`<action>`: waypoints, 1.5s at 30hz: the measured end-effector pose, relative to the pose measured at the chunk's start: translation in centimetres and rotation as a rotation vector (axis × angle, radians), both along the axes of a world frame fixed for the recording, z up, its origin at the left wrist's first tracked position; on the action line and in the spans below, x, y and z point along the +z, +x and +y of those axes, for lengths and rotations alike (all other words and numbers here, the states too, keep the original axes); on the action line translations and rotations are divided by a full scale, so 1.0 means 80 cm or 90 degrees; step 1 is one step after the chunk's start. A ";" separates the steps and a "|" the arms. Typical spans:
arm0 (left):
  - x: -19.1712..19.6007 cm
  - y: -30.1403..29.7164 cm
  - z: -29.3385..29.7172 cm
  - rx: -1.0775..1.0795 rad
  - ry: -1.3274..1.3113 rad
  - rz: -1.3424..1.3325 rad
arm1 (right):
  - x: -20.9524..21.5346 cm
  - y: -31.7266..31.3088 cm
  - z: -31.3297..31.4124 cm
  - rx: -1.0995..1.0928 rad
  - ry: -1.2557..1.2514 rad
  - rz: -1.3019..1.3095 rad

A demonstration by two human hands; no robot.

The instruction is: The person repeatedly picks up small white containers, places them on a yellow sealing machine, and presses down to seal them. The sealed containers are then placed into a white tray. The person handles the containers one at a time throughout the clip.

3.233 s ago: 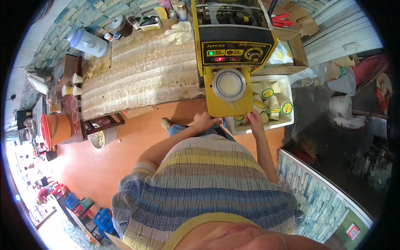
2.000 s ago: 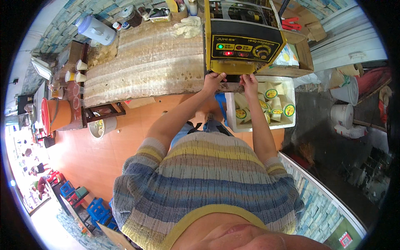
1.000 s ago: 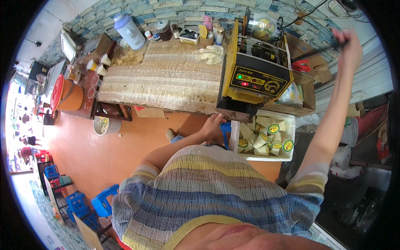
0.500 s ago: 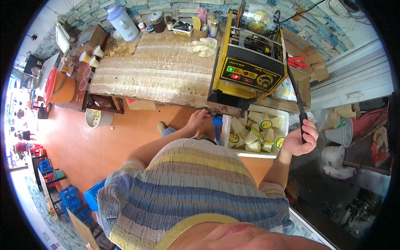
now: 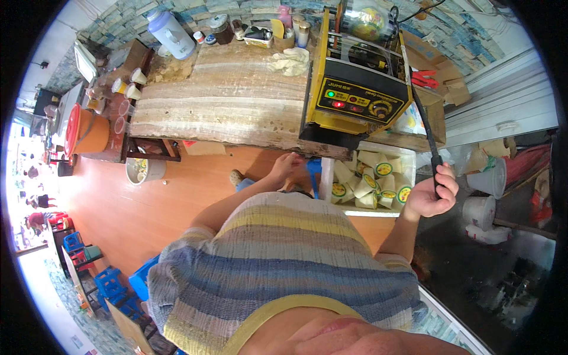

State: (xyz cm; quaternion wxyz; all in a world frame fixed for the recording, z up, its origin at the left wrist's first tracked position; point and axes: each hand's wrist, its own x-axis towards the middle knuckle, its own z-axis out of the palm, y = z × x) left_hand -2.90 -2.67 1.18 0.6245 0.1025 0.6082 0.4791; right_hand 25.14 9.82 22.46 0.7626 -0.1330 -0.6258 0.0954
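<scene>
My right hand is wrapped round the black lever handle of a yellow and black cup-sealing machine. That machine stands at the right end of the worn wooden table, with a green and a red light lit on its panel. A roll of printed film sits on its top. My left hand is just below the table's front edge, beside a blue strap; its fingers are partly smeared, and nothing shows in them. Between my hands, a white foam box holds several pale sealed cups with green and yellow tops, lying jumbled.
On the wooden table stand a jug, jars and a cloth glove. Cups and an orange bucket are at left. A white bucket stands on the floor. Tubs are at right.
The whole view has shifted slightly. My left hand has moved a little and now looks blurred. My right hand keeps its grip on the lever, which stands at nearly the same angle.
</scene>
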 end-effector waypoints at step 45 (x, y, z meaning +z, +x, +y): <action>-0.032 0.049 -0.018 -0.166 0.036 -0.643 | -0.171 -0.095 -0.012 -0.012 -0.457 -0.388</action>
